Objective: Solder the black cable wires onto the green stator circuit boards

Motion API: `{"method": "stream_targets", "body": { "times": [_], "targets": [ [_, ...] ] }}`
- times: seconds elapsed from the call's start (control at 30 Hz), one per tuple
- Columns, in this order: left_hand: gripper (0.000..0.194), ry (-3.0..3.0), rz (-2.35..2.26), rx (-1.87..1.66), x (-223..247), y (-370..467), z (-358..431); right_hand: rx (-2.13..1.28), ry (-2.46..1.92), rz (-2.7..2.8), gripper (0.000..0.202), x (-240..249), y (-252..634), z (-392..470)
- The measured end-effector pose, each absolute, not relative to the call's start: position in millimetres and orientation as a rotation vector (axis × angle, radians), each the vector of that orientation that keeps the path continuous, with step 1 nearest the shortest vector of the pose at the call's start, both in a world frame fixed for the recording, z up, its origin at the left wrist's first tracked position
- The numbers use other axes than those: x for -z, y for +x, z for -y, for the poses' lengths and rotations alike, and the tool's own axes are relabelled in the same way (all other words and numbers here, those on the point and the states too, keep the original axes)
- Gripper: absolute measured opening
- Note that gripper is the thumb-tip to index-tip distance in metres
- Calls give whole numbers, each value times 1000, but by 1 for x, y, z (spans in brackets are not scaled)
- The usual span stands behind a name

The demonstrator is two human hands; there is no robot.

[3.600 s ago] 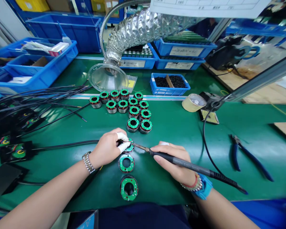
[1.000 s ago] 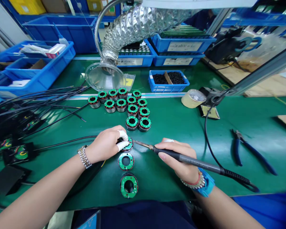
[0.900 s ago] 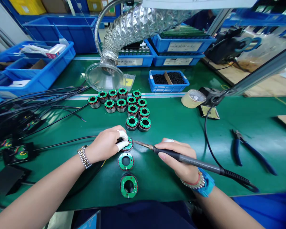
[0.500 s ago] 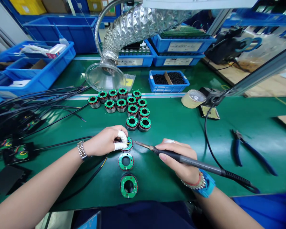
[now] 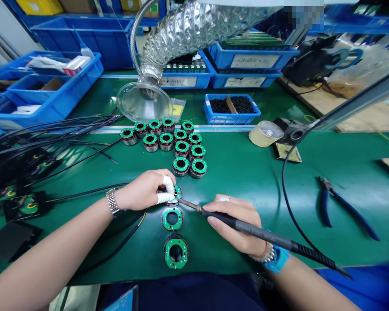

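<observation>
My left hand (image 5: 151, 189), with white tape on its fingertips, pinches the wire end of a black cable (image 5: 84, 193) against a motor stator (image 5: 178, 191) topped by a green ring-shaped circuit board. Its fingers hide part of that stator. My right hand (image 5: 238, 222) is closed around a soldering iron (image 5: 246, 225), whose tip reaches the board right beside the left fingertips. Two more stators, a middle one (image 5: 163, 219) and a nearer one (image 5: 186, 258), stand in line toward me. Farther back, several stators (image 5: 181, 166) are grouped on the green bench.
A clear fume hood (image 5: 145, 103) on a silver duct hangs behind the stators. Blue-handled cutters (image 5: 350, 209), a solder roll (image 5: 266, 134) and an iron stand (image 5: 290, 134) lie right. A small blue bin (image 5: 231, 116) holds black parts. Black cables (image 5: 52, 134) spread at left.
My right hand has moved left with the soldering iron, bringing its tip from just beside the stator onto its board. My left hand stays at the same stator. The view has shifted slightly.
</observation>
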State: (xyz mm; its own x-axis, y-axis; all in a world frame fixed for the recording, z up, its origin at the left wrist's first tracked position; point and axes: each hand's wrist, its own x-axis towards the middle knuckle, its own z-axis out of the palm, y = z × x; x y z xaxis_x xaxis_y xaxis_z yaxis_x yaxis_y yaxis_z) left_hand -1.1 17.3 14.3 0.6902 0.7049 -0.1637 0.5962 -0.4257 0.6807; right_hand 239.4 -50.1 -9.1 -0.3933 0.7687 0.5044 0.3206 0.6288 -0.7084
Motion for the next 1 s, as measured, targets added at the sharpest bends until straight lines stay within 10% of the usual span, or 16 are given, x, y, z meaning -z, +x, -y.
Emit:
{"method": "stream_targets", "body": {
  "times": [1.0],
  "targets": [
    [13,2167,-963,-240,-12,0,-17,-343,-1017,1941,13,-12,274,43]
  ]
}}
